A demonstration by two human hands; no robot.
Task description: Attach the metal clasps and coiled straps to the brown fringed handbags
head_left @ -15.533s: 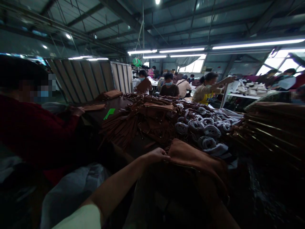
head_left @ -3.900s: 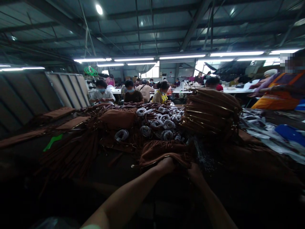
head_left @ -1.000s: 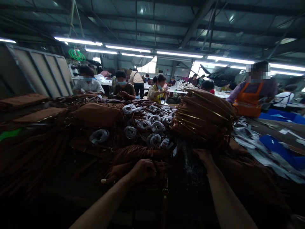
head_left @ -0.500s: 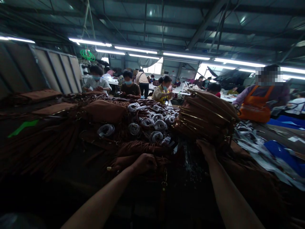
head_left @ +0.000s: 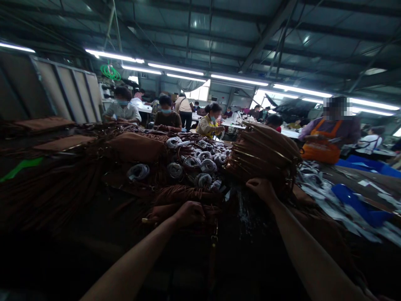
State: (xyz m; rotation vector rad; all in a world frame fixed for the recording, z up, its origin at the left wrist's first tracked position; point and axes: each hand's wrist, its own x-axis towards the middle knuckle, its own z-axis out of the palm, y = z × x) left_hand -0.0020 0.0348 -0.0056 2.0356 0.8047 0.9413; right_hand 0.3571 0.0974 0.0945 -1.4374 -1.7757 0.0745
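My left hand (head_left: 190, 212) rests on a brown fringed bag (head_left: 163, 211), its fingers curled closed on the bag's upper edge. A gold-coloured clasp (head_left: 214, 239) with a strap hangs at the bag's right end. My right hand (head_left: 262, 189) is in front of a tall stack of brown bags (head_left: 263, 146) with gold-coloured zips. Its fingers are drawn together in a pinch, and what they hold, if anything, is too small and dark to make out. Just below and left of those fingertips lies a heap of thin clear plastic strands (head_left: 244, 211).
Coiled straps in white wrapping (head_left: 206, 165) are heaped behind the bag. More brown bags (head_left: 138, 146) lie at left, near a green strip (head_left: 21, 168). White wrapping and blue plastic (head_left: 351, 200) lie at right. A co-worker in an orange apron (head_left: 322, 142) stands beyond; several others sit farther back.
My right hand has moved left and slightly up, toward the clear strands, and its fingers have drawn together. My left hand stays on the bag. The view has shifted slightly right.
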